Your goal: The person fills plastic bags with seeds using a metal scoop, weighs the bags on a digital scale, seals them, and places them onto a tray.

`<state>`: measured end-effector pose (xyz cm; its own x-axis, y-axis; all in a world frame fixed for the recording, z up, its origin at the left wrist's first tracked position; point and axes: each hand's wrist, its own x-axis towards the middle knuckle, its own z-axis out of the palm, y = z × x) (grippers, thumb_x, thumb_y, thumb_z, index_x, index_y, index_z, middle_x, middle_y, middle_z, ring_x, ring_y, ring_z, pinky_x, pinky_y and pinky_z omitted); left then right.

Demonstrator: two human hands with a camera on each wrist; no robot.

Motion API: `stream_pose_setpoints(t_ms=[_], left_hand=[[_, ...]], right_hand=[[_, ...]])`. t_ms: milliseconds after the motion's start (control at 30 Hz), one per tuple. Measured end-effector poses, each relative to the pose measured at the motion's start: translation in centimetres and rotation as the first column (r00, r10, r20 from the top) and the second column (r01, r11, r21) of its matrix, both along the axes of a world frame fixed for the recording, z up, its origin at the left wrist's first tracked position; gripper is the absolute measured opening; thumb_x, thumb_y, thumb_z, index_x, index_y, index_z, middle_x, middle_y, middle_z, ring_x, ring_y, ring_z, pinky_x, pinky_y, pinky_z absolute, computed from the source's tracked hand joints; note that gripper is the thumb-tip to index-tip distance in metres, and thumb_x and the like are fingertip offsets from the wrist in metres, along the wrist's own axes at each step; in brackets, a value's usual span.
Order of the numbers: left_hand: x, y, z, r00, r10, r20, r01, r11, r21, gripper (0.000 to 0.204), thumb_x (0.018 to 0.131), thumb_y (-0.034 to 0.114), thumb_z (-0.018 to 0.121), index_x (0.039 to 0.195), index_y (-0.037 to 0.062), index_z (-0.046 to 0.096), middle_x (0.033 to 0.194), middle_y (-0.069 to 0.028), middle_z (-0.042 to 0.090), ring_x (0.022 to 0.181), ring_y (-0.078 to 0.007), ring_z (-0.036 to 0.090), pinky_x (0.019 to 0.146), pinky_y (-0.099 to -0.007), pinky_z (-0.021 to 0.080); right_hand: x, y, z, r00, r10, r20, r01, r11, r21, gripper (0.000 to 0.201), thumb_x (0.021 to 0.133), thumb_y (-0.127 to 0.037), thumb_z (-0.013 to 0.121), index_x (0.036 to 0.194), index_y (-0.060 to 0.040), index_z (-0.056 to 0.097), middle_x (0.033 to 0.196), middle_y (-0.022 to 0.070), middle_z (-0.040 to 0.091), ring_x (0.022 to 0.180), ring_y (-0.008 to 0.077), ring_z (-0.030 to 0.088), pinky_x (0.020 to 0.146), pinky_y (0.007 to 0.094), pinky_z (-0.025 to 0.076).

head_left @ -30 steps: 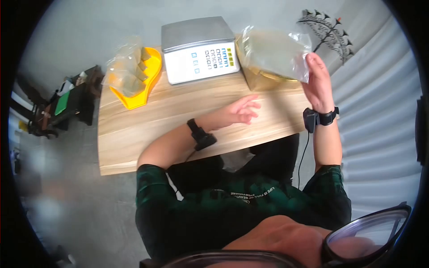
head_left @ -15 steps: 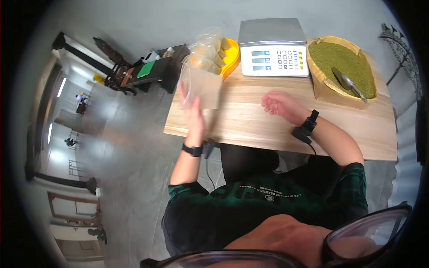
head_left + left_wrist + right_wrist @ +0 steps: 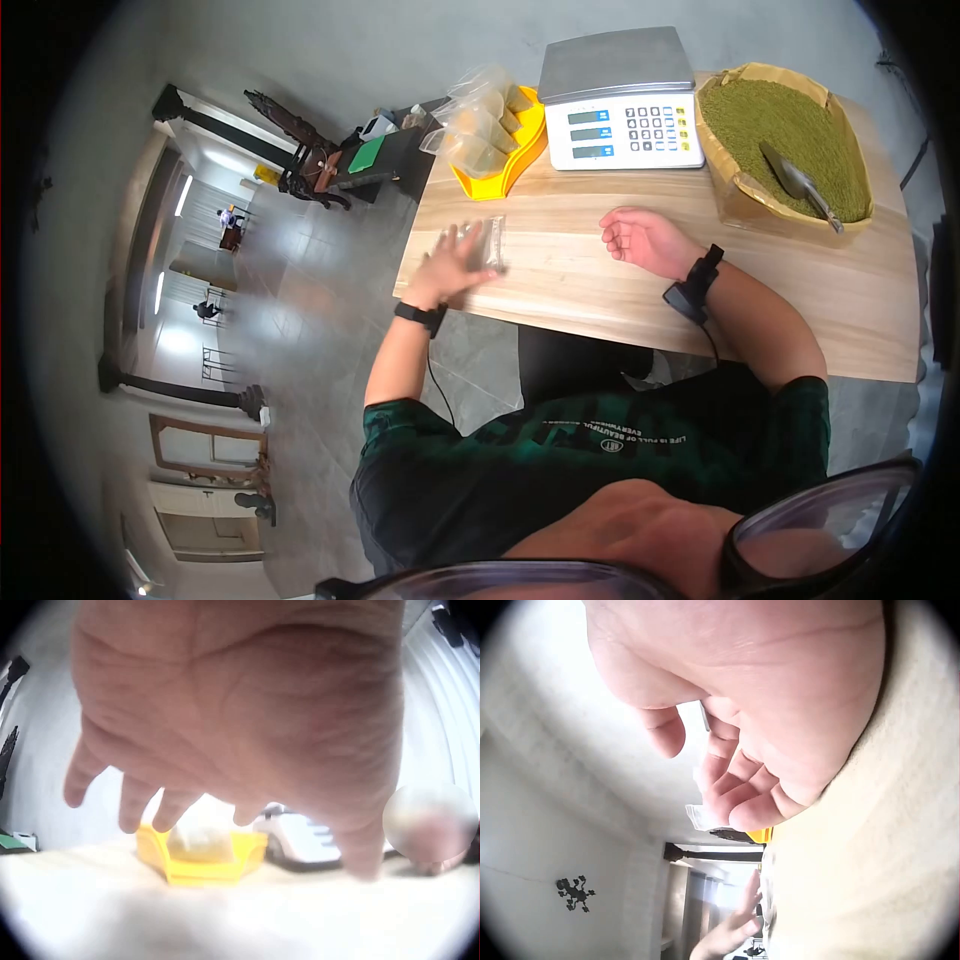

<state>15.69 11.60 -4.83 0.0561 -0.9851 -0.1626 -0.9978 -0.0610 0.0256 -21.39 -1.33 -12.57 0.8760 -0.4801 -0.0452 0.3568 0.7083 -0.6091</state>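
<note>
My left hand (image 3: 445, 272) is over the near left part of the table, fingers spread and slightly blurred. Beside and beneath its fingers lies a clear plastic bag (image 3: 494, 243), partly hidden by the hand. The left wrist view shows the palm (image 3: 240, 712) with the fingers apart and a yellow tray (image 3: 202, 871) beyond them. My right hand (image 3: 645, 240) rests on its side on the table in front of the scale, fingers loosely curled around nothing. In the right wrist view this hand (image 3: 757, 712) lies along the tabletop.
A digital scale (image 3: 625, 125) with a grey pan stands at the back. Right of it, a paper-lined box (image 3: 745, 205) holds green granules with a metal scoop (image 3: 795, 180) lying on top. Clear packets (image 3: 480, 120) sit in the yellow tray. The wooden table's (image 3: 560, 295) left edge is close by.
The head view has swung left. A clear bag was held up by the right hand before the box, then seen at the left hand; now it lies low. The right hand rests down.
</note>
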Motion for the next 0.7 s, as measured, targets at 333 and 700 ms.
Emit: stream_pose_setpoints(t_ms=[333, 700], left_hand=[[2.3, -15.0, 9.8, 0.936, -0.065, 0.347, 0.223, 0.872, -0.436, 0.054, 0.079, 0.029, 0.076, 0.128, 0.0166, 0.056, 0.133, -0.0146, 0.056, 0.129, -0.0324, 0.047, 0.103, -0.0514, 0.038], [-4.2, -13.7, 18.3, 0.975, -0.198, 0.102, 0.223, 0.880, -0.420, 0.018, 0.095, 0.024, 0.057, 0.098, 0.0065, 0.059, 0.093, -0.0193, 0.066, 0.086, -0.0400, 0.062, 0.068, -0.0448, 0.048]], right_hand=[[0.1, -0.1, -0.5, 1.000, 0.009, 0.014, -0.009, 1.000, 0.012, 0.023, 0.099, -0.022, 0.049, 0.104, -0.0033, 0.060, 0.095, 0.0073, 0.061, 0.088, 0.0175, 0.057, 0.085, 0.0313, 0.047], [0.1, 0.4, 0.0, 0.999, -0.032, 0.025, 0.035, 0.989, -0.146, 0.029, 0.098, -0.020, 0.057, 0.123, -0.0060, 0.053, 0.113, 0.0072, 0.058, 0.100, 0.0171, 0.057, 0.089, 0.0330, 0.047]])
